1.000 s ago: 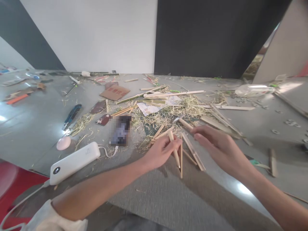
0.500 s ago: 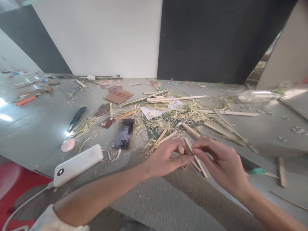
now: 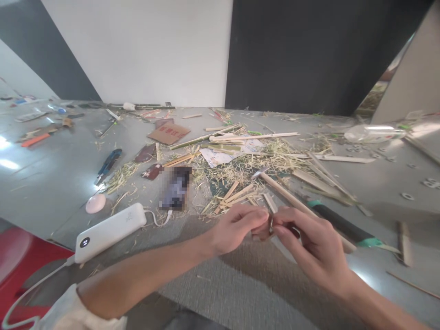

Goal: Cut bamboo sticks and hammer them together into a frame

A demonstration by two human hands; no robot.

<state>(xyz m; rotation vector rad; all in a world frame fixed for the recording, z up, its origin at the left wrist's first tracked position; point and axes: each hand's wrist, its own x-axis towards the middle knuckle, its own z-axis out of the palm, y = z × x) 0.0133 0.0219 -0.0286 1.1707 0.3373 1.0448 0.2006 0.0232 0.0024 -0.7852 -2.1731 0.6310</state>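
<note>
My left hand (image 3: 237,227) and my right hand (image 3: 309,245) meet over the near middle of the grey table (image 3: 51,183). Both pinch the same small bamboo pieces (image 3: 271,224) between thumb and fingertips, and most of the pieces are hidden by the fingers. Just behind my hands lie loose short bamboo strips (image 3: 237,195). A long bamboo stick (image 3: 292,199) and a black-handled tool with green bands (image 3: 340,224) run diagonally past my right hand.
Bamboo shavings and strips (image 3: 261,160) litter the table's middle. A white power bank (image 3: 110,231) with a cable, a pink round object (image 3: 95,203), a phone (image 3: 175,188) and a blue utility knife (image 3: 108,165) lie to the left. A clear bottle (image 3: 373,133) lies at far right.
My left hand lifted the sticks off the table. My right hand came in from the right and closed on them, so both hands now pinch them together nearer to me.
</note>
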